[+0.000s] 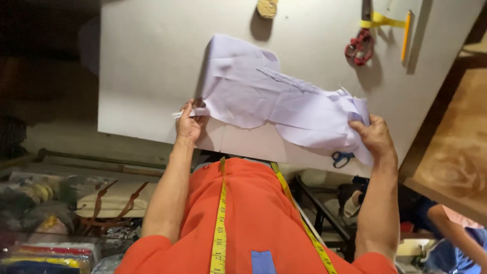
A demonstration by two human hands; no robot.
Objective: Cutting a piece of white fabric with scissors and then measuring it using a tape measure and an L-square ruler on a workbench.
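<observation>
Most of the white surface (pixel 147 66) lies bare to the left of the lilac cloth (pixel 274 96), leaving wide room for the hands there. At the far edge a round tan object (pixel 267 7), red-handled scissors (pixel 359 46) and a yellow pencil (pixel 406 35) crowd the corner; blue-handled scissors (pixel 342 158) sit at the near edge.

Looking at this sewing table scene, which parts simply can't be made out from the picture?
Head view only:
- Fingertips of the left hand and right hand: tucked behind the lilac fabric they hold.
- Blue-handled scissors: blades hidden under the fabric's edge.
- Red-handled scissors and round object: cut off by the top edge.
- Items at lower left: too dark and blurred to identify.
- White table: its middle is covered by fabric.
</observation>
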